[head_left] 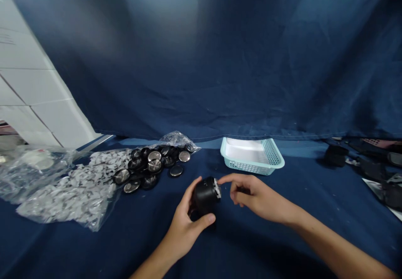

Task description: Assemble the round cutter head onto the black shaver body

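Dark blue cloth (220, 61) hangs across the background at twelve o'clock, clock positions being read from the centre of the head view. Blue covering (78, 249) spreads over the work surface below it. Pale panels (37, 86) stand between nine and ten o'clock. At eight o'clock lies a clear plastic bag (72, 195) filled with small grey-white pieces. At four o'clock sits a light turquoise basket (248, 166), its mesh walls partly enclosing a white lining. My right hand (256, 193), at five o'clock, grips nothing: the index finger is extended, the others curl, and thumb and index stand apart. My left hand (187, 231), between six and seven o'clock, is clamped around a black housing, thumb in front and fingers behind. Round black parts (153, 165), several with shiny metallic faces, are heaped at eight o'clock beside the bag. The black housing (205, 195) is at six o'clock, raised and tilted, its end turned toward my right hand. Smallest is the whitish piece (217, 188) at that end; my right index fingertip lies at its edge, though whether it touches I cannot tell.
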